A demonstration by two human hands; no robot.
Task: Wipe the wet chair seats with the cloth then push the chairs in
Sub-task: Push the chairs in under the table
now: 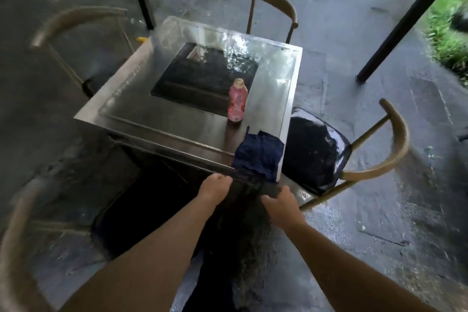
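My left hand [214, 189] and right hand [281, 206] were both at the near corner of the table [162, 119], fingers curled round a dark, blurred stretch of fabric that hung down between my forearms. I could not tell whether that fabric was part of the cloth [258, 153] or something else. The navy cloth itself lay bunched on that table corner, just beyond my knuckles, its near edge draped over the rim and reaching toward my hands.

To my left a curved wooden chair back [15, 235] swept close by, blurred. On my right a chair with a black seat [316, 149] stood just beside the table edge, its seat glistening wet and its curved backrest turned away from the table.

Just past the cloth a pink bottle [236, 101] stood upright on the table; its label had a pattern, but no writing could be read. Behind it a black grill grate [205, 78] was sunk in the middle of the shiny tabletop.

Farther off, another chair [76, 33] stood at the left side and one more [273, 7] at the far edge. Wet stone floor [354, 20] lay open around them, crossed by two dark posts [405, 20], with grass [448, 33] at the far right.
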